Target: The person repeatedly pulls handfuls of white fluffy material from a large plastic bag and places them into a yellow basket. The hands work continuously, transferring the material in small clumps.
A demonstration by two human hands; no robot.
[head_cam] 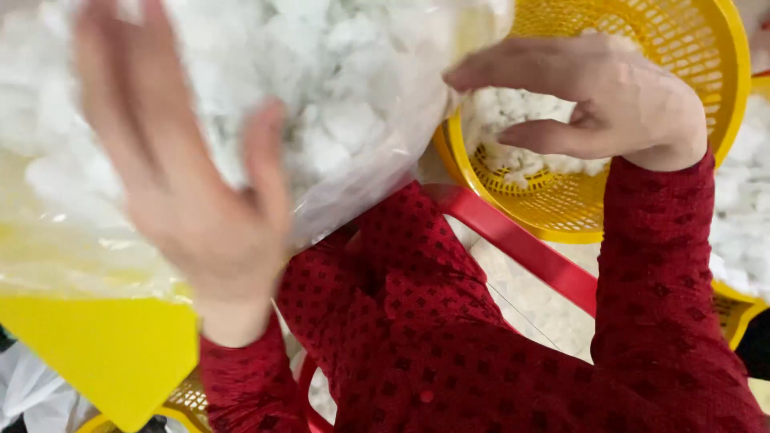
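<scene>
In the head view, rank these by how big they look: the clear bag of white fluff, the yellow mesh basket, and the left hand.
1. Clear bag of white fluff, covering the most frame.
2. Yellow mesh basket, partly cut off.
3. Left hand, blurred and close to the camera, so enlarged; its place against the basket is unsure.

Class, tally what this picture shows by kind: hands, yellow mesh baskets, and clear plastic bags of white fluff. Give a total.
Hands: 2, left hand and right hand
Yellow mesh baskets: 3
Clear plastic bag of white fluff: 1
Total: 6
</scene>
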